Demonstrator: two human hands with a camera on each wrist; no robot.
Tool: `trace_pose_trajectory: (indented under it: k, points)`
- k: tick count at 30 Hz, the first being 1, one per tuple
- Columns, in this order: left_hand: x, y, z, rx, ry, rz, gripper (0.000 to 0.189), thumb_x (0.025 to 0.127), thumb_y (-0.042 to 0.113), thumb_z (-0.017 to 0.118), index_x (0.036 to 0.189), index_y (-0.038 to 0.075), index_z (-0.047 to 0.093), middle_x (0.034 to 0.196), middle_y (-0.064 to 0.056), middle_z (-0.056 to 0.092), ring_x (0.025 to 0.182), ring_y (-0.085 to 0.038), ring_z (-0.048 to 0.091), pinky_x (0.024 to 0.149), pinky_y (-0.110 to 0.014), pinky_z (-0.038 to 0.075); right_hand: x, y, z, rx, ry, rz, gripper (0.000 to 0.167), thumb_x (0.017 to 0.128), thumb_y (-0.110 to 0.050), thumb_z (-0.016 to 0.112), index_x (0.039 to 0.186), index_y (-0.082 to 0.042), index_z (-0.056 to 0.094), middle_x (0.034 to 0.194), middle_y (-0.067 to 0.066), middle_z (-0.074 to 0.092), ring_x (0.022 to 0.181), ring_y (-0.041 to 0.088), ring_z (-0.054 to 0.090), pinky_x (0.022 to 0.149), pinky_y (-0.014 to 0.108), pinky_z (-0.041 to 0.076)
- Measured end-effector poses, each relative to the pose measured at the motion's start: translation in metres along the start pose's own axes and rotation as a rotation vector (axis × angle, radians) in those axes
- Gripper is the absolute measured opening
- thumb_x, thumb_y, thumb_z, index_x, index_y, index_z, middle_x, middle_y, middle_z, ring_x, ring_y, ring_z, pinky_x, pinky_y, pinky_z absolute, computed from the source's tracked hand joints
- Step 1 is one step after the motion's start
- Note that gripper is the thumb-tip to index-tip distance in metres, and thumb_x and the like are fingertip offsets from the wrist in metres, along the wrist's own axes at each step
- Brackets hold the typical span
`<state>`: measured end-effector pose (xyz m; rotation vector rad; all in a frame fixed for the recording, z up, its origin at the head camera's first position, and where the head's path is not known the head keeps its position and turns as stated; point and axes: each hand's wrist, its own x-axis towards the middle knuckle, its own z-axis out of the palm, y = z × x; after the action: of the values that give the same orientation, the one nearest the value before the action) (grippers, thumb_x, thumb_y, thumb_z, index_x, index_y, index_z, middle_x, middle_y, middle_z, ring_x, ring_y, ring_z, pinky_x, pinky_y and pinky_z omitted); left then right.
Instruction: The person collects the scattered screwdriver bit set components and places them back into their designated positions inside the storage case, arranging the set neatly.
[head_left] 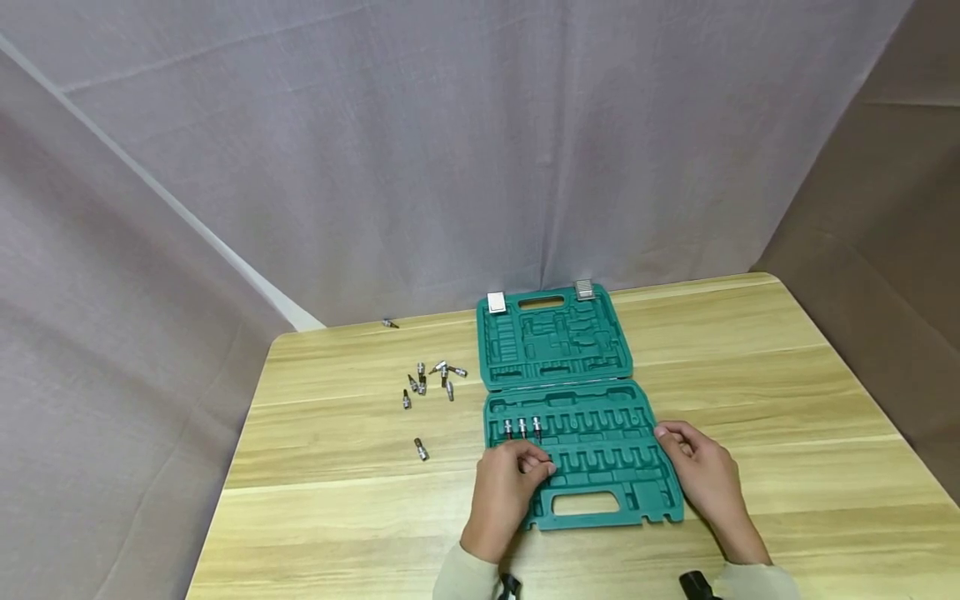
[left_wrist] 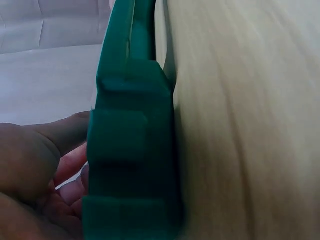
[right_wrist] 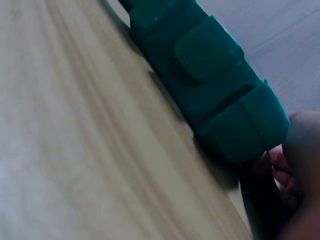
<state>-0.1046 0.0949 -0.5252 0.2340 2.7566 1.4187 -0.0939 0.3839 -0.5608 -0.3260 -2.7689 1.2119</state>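
A green plastic socket-set case (head_left: 555, 521) lies unfolded on the table, its handle cut-out towards the person. Three bit sockets (head_left: 522, 428) sit side by side at the left of the near half's upper row of slots. Over that half's left side, my left hand (head_left: 502, 487) is bent, thumb and forefinger close together; whether something small is between them is hidden. My right hand (head_left: 705, 475) holds the case's right edge, thumb at the rim. Both wrist views show mainly the case's side wall (left_wrist: 120, 135), with part of each hand beside it.
Several loose bit sockets (head_left: 444, 375) lie in a group left of the case. One more bit socket (head_left: 421, 449) lies nearer, another (head_left: 390, 323) at the table's back edge. Metal latches (head_left: 497, 302) top the far half. Grey cloth (head_left: 450, 167) hangs behind the wooden table (head_left: 337, 517).
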Motion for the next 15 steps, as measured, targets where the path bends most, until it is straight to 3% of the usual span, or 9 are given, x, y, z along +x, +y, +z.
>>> trace_pose_trajectory:
  k: [6, 15]
  points:
    - [0.0001, 0.0001, -0.0009, 0.031, -0.004, 0.019, 0.007, 0.087, 0.015, 0.088, 0.084, 0.015, 0.082, 0.069, 0.016, 0.065, 0.06, 0.008, 0.053, 0.056, -0.017, 0.047, -0.0003, -0.0001, 0.0002, -0.005, 0.001, -0.007, 0.049, 0.109, -0.046, 0.056, 0.127, -0.004, 0.073, 0.084, 0.001, 0.069, 0.077, 0.012, 0.059, 0.07, 0.029, 0.047]
    - [0.0049, 0.0017, -0.0062, 0.034, -0.044, 0.0, 0.008, 0.089, 0.016, 0.086, 0.082, 0.015, 0.084, 0.067, 0.015, 0.068, 0.057, 0.006, 0.054, 0.053, -0.019, 0.047, 0.0004, -0.0005, 0.0002, 0.004, 0.009, -0.014, 0.047, 0.109, -0.045, 0.057, 0.126, -0.005, 0.074, 0.081, 0.001, 0.068, 0.075, 0.013, 0.058, 0.069, 0.028, 0.046]
